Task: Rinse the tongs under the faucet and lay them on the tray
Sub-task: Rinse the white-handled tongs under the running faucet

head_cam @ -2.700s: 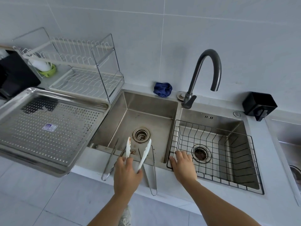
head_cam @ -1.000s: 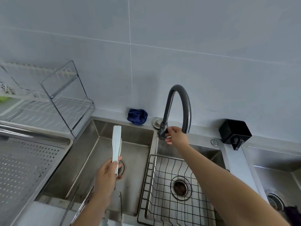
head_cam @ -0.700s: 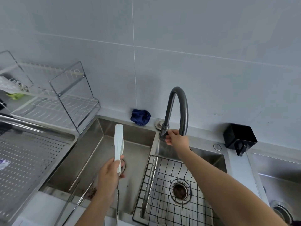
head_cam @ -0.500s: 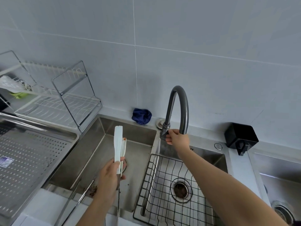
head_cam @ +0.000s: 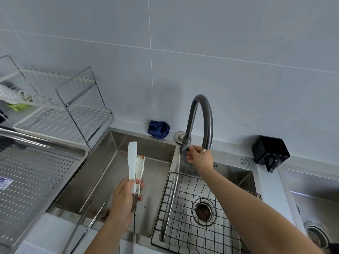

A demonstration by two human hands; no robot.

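Left fingers hold tongs upright; right, faucet.

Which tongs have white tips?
The tongs gripped by the left hand, tips up; the metal tongs lying beside that wrist have none.

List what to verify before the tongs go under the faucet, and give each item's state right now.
1. Grip on tongs: ok. The left hand holds the tongs, white tips up.
2. Faucet handle in hand: ok. The right hand grips it with its fingers.
3. Water running: cannot tell.
4. Tongs under faucet spout: not ok. They are over the left basin, left of the outlet.
5. Tips clean: not ok. One has brown residue.
6. Perforated tray at left: ok.
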